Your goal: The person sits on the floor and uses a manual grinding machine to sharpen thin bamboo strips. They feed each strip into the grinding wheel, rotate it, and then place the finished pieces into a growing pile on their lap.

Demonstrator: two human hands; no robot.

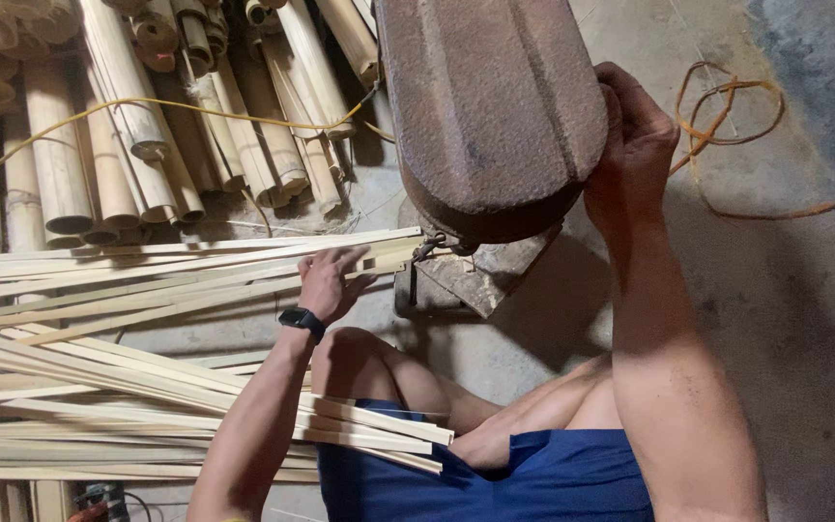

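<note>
My left hand [329,280], with a black watch on its wrist, rests on a bundle of long pale bamboo strips [176,275] that lie across the floor, its fingers spread over them. Their ends reach toward a rusty brown machine housing [490,106]. My right hand [635,135] is pressed against the right side of that housing, fingers curled on its edge. More split strips [147,406] lie across my lap and to my left. I sit low, knees bent, in blue shorts.
Round bamboo poles [118,126] are stacked at the upper left, a yellow cord [147,104] running over them. An orange cord [727,116] loops on the grey concrete floor at the upper right. A metal base plate [475,280] sits under the machine.
</note>
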